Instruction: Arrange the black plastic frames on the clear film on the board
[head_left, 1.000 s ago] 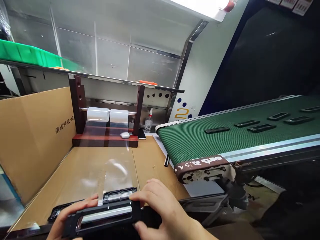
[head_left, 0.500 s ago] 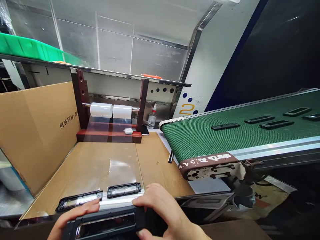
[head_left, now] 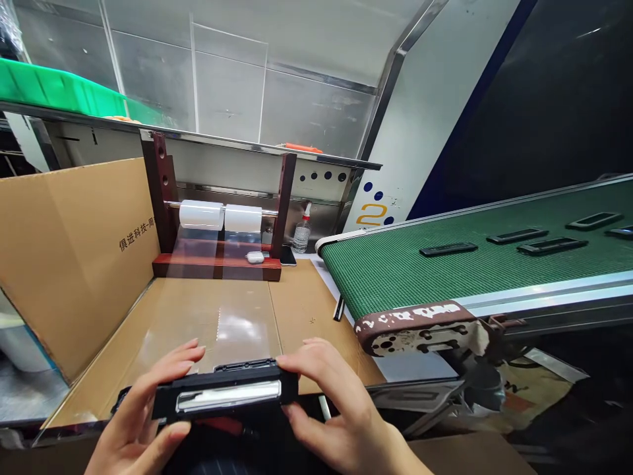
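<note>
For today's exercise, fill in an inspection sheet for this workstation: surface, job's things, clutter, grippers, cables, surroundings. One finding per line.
Surface: cardboard sheet covers the bench, with clear film drawn out over it from two rolls on a dark red stand.
Job's things: black frame part held level above the bench edge; another black part lies just behind it, mostly hidden.
Clutter: earbud case, phone, spray bottle by the stand.
Grippers: left hand and right hand each grip one end of the frame part.
Cables: nothing seen.
Surroundings: green conveyor belt on the right carrying similar black parts; cardboard wall on the left; green tray on the shelf.
</note>
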The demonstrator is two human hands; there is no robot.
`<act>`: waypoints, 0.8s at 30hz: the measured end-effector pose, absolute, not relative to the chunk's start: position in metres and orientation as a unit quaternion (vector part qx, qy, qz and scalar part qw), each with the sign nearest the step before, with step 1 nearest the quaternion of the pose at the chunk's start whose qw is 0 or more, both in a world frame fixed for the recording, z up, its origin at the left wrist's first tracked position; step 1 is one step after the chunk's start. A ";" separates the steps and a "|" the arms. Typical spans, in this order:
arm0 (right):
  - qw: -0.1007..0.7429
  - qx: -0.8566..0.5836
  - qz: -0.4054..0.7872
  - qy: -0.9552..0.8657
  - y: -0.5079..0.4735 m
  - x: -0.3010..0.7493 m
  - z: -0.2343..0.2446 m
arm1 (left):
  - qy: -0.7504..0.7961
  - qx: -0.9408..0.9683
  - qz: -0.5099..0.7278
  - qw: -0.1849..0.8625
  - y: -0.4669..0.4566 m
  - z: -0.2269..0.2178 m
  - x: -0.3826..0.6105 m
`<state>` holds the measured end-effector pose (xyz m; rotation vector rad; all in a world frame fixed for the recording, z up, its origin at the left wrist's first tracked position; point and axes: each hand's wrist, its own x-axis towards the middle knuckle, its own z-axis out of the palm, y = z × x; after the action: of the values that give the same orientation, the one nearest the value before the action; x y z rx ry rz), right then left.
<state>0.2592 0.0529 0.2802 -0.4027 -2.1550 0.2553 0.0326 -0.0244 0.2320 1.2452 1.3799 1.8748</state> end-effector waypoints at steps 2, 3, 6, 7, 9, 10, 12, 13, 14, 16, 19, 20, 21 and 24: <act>0.450 -0.163 0.105 -0.872 0.054 0.259 0.280 | 0.499 0.484 0.680 0.231 -0.021 0.229 0.028; 0.450 -0.164 0.105 -0.872 0.055 0.259 0.280 | 0.495 0.504 0.671 0.223 -0.019 0.226 0.024; 0.450 -0.162 0.102 -0.872 0.055 0.258 0.281 | 0.483 0.557 0.649 0.189 -0.015 0.217 0.015; 0.452 -0.162 0.102 -0.871 0.055 0.258 0.282 | 0.481 0.565 0.646 0.181 -0.015 0.215 0.014; 0.453 -0.162 0.105 -0.870 0.054 0.257 0.283 | 0.485 0.556 0.651 0.178 -0.015 0.216 0.014; 0.454 -0.161 0.107 -0.870 0.054 0.256 0.284 | 0.489 0.544 0.656 0.185 -0.016 0.219 0.016; 0.455 -0.160 0.112 -0.869 0.054 0.255 0.285 | 0.500 0.509 0.668 0.210 -0.018 0.225 0.021; 0.456 -0.159 0.114 -0.868 0.054 0.255 0.285 | 0.504 0.492 0.674 0.222 -0.019 0.228 0.023; 0.458 -0.158 0.115 -0.867 0.054 0.254 0.286 | 0.506 0.479 0.679 0.233 -0.020 0.230 0.026; 0.460 -0.154 0.114 -0.867 0.054 0.254 0.286 | 0.508 0.463 0.682 0.248 -0.022 0.232 0.029; 0.462 -0.150 0.113 -0.866 0.053 0.254 0.286 | 0.513 0.455 0.681 0.257 -0.023 0.231 0.031; 0.463 -0.152 0.114 -0.866 0.052 0.254 0.286 | 0.515 0.454 0.680 0.258 -0.023 0.231 0.031; 0.463 -0.155 0.114 -0.865 0.052 0.254 0.286 | 0.516 0.453 0.680 0.258 -0.023 0.230 0.031; 0.463 -0.157 0.119 -0.864 0.050 0.255 0.285 | 0.516 0.452 0.681 0.257 -0.025 0.231 0.032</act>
<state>0.2548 0.0503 0.2854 -0.3854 -2.1245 0.2929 0.0324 -0.0245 0.2305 1.2269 1.3987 1.8476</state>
